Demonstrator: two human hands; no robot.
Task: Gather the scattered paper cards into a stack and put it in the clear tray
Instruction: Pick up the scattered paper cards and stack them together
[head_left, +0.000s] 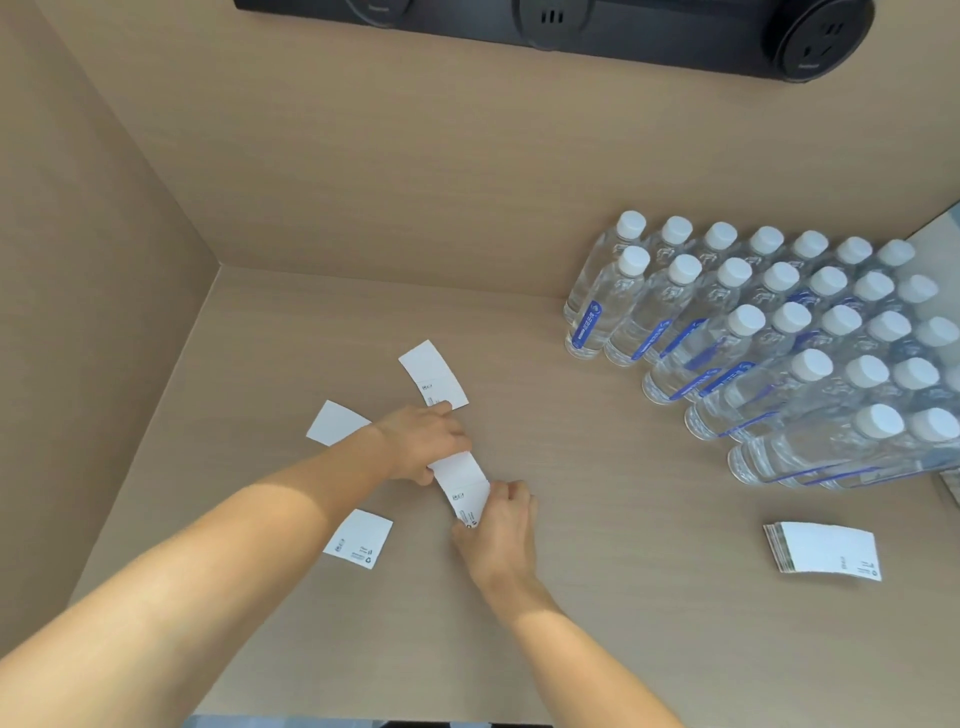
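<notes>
A: Head view, starting at the fingers: the left hand (423, 441) pinches the far end of the held card (464, 486), and the right hand (501, 525) pinches its near end, fingers curled tight around the edge.

B: How does that card lie?

A: Its long axis runs from far-left to near-right between the two hands, printed end toward the right hand.

B: And the next one?

A: The far card (432, 375) sits just beyond the left knuckles, touching or nearly so, long axis roughly parallel, printed end pointing at the hand. I judge the left hand nearer to it.

B: The others?

A: A left card (335, 422) is partly under the left wrist; a near card (359, 539) lies beside the left forearm. The finished stack (826, 552) rests well apart to the right, near the bottles (779, 332). I see no clear tray.
</notes>
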